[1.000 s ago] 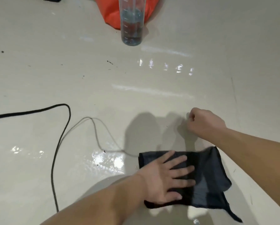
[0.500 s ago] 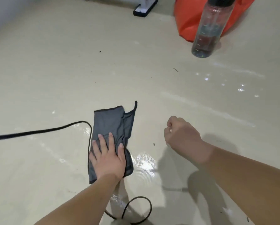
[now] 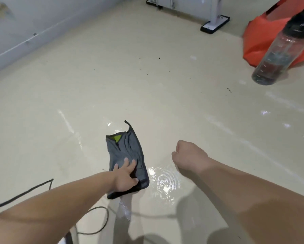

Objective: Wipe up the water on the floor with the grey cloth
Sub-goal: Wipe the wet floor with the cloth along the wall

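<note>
The floor (image 3: 112,71) is a smooth, glossy cream surface, scattered with small dark specks and catching bright glints of overhead light. A pale grey wall (image 3: 33,18) runs along the far left, with a raised strip along its base. At the back stands a white metal frame (image 3: 183,4), one leg ending in a flat white foot plate (image 3: 215,25) edged in black. To the far right an orange bag (image 3: 260,39) slumps on the floor, with a clear plastic bottle (image 3: 278,51) topped by a black lid in front of it. A black cable (image 3: 24,192) snakes across the near left.
</note>
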Available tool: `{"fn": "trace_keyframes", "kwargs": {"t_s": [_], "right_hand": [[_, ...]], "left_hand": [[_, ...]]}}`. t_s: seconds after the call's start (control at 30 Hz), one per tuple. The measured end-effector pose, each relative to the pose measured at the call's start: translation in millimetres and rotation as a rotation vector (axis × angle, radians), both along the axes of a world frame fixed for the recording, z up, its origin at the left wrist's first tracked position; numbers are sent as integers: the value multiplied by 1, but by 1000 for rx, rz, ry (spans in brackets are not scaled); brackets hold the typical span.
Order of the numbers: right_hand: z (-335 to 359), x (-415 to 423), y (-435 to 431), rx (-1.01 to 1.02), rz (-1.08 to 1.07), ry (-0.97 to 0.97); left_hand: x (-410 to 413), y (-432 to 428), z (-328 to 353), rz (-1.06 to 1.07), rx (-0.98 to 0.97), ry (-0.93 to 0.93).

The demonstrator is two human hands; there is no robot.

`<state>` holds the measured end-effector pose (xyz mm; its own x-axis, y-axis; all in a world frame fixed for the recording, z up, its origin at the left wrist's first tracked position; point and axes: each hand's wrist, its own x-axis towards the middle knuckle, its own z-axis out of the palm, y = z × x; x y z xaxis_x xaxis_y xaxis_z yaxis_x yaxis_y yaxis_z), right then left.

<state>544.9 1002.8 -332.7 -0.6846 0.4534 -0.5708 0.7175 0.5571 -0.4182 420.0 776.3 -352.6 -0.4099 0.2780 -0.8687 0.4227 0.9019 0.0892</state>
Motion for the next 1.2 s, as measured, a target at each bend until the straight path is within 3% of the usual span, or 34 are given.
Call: {"fn": "trace_keyframes", "kwargs": {"t_s": [0.17, 0.33, 0.6, 0.77, 0.93, 1.07, 1.2], "right_hand": [[-6, -20, 3, 99, -20, -94], [-12, -49, -16, 126, -90, -86], [-15, -38, -73, 88, -336, -351], [7, -11, -120, 103, -520, -298], [8, 3, -151, -75, -636, -285], [-20, 5, -149, -27, -572, -350], [-16, 53, -151, -236, -738, -47]], "left_hand": [[-36, 14, -18, -175, 78, 175], [-98, 37, -37, -117, 176, 264], [-95, 29, -73, -149, 326, 427], [-104, 28, -76, -288, 406, 445], [-121, 28, -76, -424, 442, 412], [-135, 49, -85, -534, 513, 456], [-111, 54, -82, -556, 486, 473]]}}
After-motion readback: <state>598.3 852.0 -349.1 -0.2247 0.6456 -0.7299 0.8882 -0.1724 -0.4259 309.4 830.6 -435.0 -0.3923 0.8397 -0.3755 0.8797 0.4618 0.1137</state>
